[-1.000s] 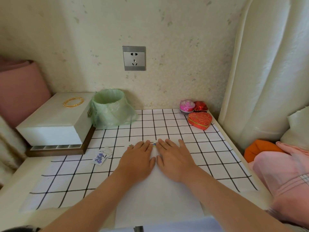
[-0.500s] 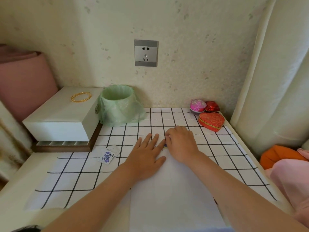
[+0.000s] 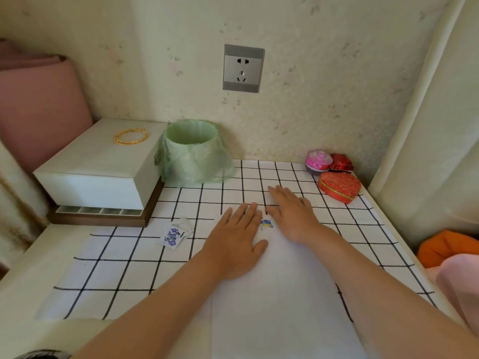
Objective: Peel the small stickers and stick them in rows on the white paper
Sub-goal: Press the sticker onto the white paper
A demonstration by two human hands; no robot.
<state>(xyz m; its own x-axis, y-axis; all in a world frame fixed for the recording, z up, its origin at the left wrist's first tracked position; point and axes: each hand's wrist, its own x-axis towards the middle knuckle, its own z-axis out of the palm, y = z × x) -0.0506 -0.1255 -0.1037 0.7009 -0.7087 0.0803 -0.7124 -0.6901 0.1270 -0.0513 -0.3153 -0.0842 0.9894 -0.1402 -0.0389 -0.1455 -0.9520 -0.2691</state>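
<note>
— Since half a second ago the right hand [image 3: 293, 216] has been uncurled and shifted a little to the right, so a small blue and yellow sticker [image 3: 266, 224] is now uncovered.
— Where is it placed?
— It is stuck near the far edge of the white sheet of paper [image 3: 280, 294], between the two hands. The left hand [image 3: 233, 239] is laid flat on the paper just beside it.
— Is something held in either grip?
— No. Both grips are seen apart, with straight fingers laid on the surface; nothing is pinched.
— How much is done, then?
— Only one sticker can be seen on the paper, so the first row is judged as just begun. The sheet is blank where it is not hidden by the arms.
— And the remaining stickers?
— A small clear packet of purple printed stickers [image 3: 174, 233] is lying on the black-and-white checked cloth [image 3: 116, 268] of the tabletop, left of the left hand and untouched. More pieces must probably be peeled from it, and many rows are left.
</note>
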